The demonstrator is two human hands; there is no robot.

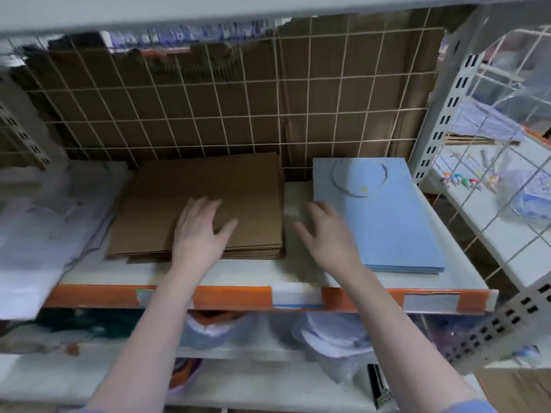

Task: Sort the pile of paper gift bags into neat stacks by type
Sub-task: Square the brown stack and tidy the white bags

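1. Fingers of left hand straight and spread, pressing flat on brown bag stack, gripping nothing.
2. Right hand released, fingers loosely extended, over bare shelf strip between stacks; contact unclear.
3. Brown bag stack lies at 12 o'clock from left hand, flat on shelf.
4. Blue bag stack at 3 o'clock of right hand, cord handle lying on top.
5. White bags heaped at 9 o'clock.
6. Wire grid behind.

Kraft bag stack lies left of handled bag stack (both on shelf).
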